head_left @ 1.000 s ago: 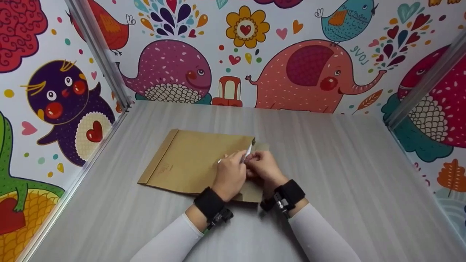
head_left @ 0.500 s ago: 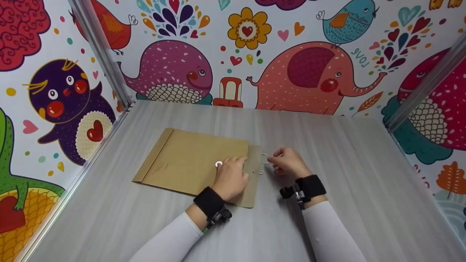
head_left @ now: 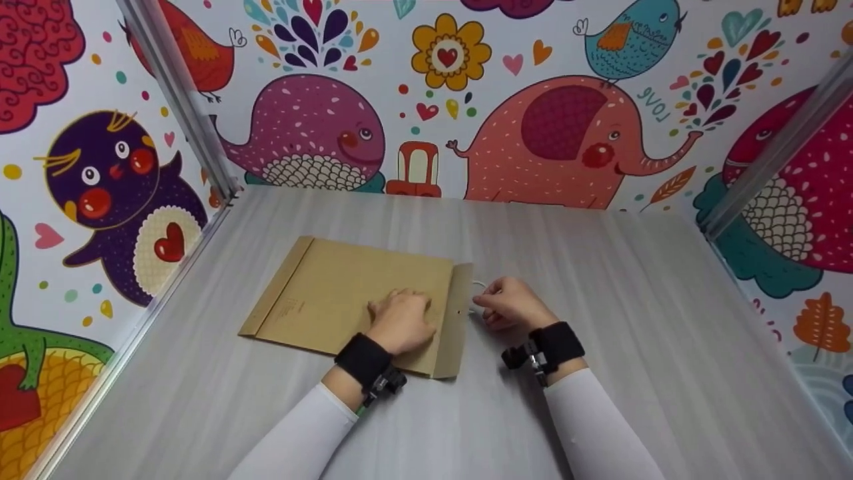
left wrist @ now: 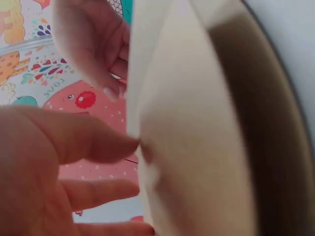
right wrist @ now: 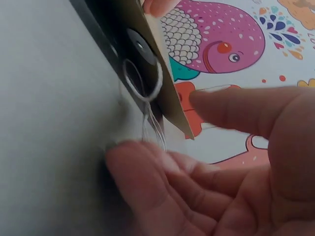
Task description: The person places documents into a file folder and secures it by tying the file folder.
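Brown envelope [head_left: 346, 287] (white string [right wrist: 159, 80])

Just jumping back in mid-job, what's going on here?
A person's left hand rests on a brown paper envelope lying on the table. The right hand is just off the envelope's flap, by a looped white string; whether that hand pinches it is unclear. The flap extends outward, not folded over the envelope's body.

white sleeves [head_left: 600, 427], black wristbands [head_left: 364, 362] and, seemingly, small black cameras [head_left: 514, 357] are worn.
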Motion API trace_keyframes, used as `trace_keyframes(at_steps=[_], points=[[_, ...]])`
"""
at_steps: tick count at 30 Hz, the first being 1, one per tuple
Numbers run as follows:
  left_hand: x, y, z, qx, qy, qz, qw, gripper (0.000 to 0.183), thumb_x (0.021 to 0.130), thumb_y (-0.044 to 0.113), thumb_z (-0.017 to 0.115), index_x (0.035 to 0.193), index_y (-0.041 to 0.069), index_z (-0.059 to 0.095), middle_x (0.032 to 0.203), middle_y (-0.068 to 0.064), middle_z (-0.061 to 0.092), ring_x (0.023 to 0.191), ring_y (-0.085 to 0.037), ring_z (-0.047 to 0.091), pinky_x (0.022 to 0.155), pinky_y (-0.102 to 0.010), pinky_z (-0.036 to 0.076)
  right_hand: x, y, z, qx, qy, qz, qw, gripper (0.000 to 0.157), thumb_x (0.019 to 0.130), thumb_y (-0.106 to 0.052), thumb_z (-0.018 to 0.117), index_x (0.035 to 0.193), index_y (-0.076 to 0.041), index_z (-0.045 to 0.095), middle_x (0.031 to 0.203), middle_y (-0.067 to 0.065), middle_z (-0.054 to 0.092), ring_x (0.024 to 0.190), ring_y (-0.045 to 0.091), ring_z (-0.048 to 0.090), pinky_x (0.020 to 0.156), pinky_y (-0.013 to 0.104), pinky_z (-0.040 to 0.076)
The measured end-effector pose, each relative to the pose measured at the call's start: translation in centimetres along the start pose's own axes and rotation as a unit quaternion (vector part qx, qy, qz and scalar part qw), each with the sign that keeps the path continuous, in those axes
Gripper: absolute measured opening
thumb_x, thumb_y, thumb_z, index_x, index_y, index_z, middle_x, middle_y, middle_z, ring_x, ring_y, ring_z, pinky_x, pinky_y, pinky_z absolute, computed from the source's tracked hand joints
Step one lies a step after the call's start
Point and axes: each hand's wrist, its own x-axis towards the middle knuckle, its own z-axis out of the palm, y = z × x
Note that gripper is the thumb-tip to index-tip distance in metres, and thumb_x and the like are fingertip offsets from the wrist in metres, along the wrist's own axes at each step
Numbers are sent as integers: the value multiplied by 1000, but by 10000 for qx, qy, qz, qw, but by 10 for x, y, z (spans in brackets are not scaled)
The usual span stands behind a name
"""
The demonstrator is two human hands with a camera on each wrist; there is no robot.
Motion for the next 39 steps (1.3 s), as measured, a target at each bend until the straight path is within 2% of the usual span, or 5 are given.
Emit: trace_keyframes(at_steps=[4,14,20,32,39], points=[[1,-2,5,93,-40,7,9999,44,81,30,72,123,17,69,124,-8,65,121,-34,54,96,-78,31,-1,-3,11,-201,-398,-85,9990,30,89,-35,72,91,-6,65,68,4,67,54,14,64,54,29,56],[2,-1,5,391,-42,164,9991,30,79,33,74,102,15,71,111,-6,66,107,-32,57,81,-73,43,-1,-7,15,78,-1130,-812,9902,27,90,-20,73,71,-8,58,65,1,63,54,10,59,50,24,51],[2,-1,5,419,6,176,9990,29,78,34,75,100,14,71,110,-6,67,105,-31,58,79,-70,45,-5,-12,-5,-35,-856,-1184,9893,21,93,-17,67,80,0,66,65,-2,59,56,10,52,51,25,45],[2,-3,5,448,-69,141,9989,34,80,35,75,107,14,72,112,-7,66,106,-31,57,84,-76,43,-15,-7,-59,514,114,-1023,9934,19,99,-25,60,89,-10,66,74,-3,61,64,11,55,58,23,47],[1,-1,5,573,-115,201,9981,36,80,35,73,110,14,71,113,-7,66,106,-31,57,81,-71,45,-22,9,-93,927,767,-884,9888,23,99,-28,60,94,-6,65,75,-5,61,68,10,56,62,23,49]])
